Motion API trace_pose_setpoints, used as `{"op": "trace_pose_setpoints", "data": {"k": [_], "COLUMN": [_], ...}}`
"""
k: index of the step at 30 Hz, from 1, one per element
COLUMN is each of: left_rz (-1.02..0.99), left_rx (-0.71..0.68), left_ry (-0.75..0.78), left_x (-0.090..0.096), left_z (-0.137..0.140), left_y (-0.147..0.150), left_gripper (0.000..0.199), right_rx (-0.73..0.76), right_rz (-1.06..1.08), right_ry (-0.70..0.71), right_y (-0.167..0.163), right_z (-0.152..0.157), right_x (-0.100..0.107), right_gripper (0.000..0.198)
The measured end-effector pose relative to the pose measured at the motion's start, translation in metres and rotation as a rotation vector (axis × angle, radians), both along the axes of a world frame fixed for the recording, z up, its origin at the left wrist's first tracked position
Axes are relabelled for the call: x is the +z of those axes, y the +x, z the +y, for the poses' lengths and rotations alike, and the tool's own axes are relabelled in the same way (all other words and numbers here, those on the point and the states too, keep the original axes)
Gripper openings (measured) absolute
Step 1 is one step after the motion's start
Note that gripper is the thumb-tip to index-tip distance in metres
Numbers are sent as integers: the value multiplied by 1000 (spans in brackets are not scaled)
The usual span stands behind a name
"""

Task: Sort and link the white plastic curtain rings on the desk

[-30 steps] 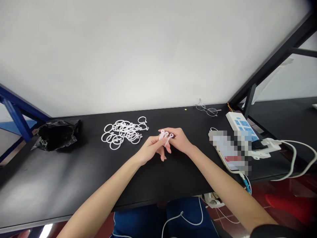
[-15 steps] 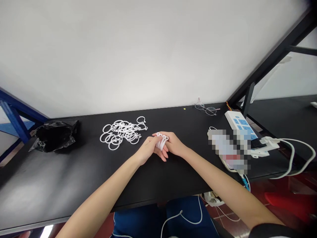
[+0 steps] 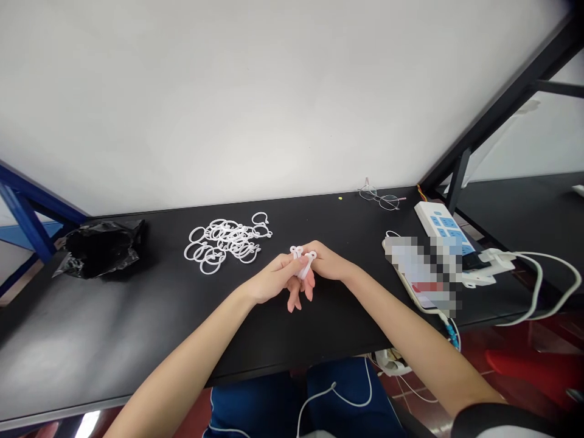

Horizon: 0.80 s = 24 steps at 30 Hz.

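Observation:
Both hands meet above the black table [image 3: 255, 328], with several white curtain rings [image 3: 306, 267] bunched between them. My left hand [image 3: 276, 277] is closed, its thumb pressed across the rings. From the other side my right hand [image 3: 326, 263] is closed about the same rings, some of which seem to loop round its fingers. The small eyelets of the rings stick up above the thumb, in two groups. Fingertips point down below the rings, and the overlap hides part of each hand. To the left, a loose pile of white curtain rings [image 3: 228, 240] lies on the tabletop.
A crumpled black plastic bag [image 3: 103, 249] gapes at the left. Eyeglasses [image 3: 378, 198] rest near the wall. On the right are a phone [image 3: 408, 286] with a cable, a power strip [image 3: 442, 228] and a plugged-in white charger [image 3: 495, 261]. A white cord [image 3: 335, 392] crosses my lap.
My left thumb has shifted right across the rings, and their eyelets have split into two groups. Fingers below the rings reach further down. The pile has not changed.

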<state>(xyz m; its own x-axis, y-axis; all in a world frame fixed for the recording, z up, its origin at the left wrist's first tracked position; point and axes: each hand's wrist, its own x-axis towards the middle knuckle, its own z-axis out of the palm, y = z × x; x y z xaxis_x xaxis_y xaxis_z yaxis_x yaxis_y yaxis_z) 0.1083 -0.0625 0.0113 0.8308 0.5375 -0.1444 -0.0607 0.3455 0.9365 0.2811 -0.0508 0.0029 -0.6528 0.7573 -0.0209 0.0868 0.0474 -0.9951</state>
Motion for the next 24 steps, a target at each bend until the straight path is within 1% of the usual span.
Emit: {"op": "trace_pose_setpoints", "data": {"k": [2, 4, 8, 10, 12, 14, 17, 18, 20, 22, 24], "left_rz": [13, 27, 82, 115, 129, 105, 33, 12, -28, -68, -104], "left_rx": [-16, -53, -85, -71, -53, -33, -17, -13, -14, -18, -37], "left_ry": [32, 70, 206, 276, 288, 225, 76, 37, -23, -61, -86], "left_x": [2, 6, 14, 16, 14, 10, 4, 3, 2, 1, 0], "left_z": [-3, -5, -10, -10, -8, -5, 1, 3, 5, 5, 5], "left_y": [-1, -3, -6, -6, -6, -5, -6, -6, -7, -8, -9], "left_gripper": [53, 53, 53, 52, 50, 48, 49, 48, 48, 47, 46], "right_rx": [41, 42, 46, 22, -40, -79, -101, -148, -296, -434, -492], "right_rz": [29, 46, 53, 49, 39, 18, -1, 8, 20, 6, -22], "right_ry": [-63, -98, -151, -145, -90, -33, 46, 89, 205, 309, 344], "right_y": [2, 3, 4, 3, 2, 0, -3, -4, -6, -10, -14], "right_z": [1, 1, 3, 4, 5, 5, 2, 1, -2, -5, -8], "right_x": [3, 4, 3, 0, -2, -3, -4, -4, -7, -10, -11], "right_gripper": [31, 32, 36, 36, 36, 33, 25, 24, 26, 20, 15]}}
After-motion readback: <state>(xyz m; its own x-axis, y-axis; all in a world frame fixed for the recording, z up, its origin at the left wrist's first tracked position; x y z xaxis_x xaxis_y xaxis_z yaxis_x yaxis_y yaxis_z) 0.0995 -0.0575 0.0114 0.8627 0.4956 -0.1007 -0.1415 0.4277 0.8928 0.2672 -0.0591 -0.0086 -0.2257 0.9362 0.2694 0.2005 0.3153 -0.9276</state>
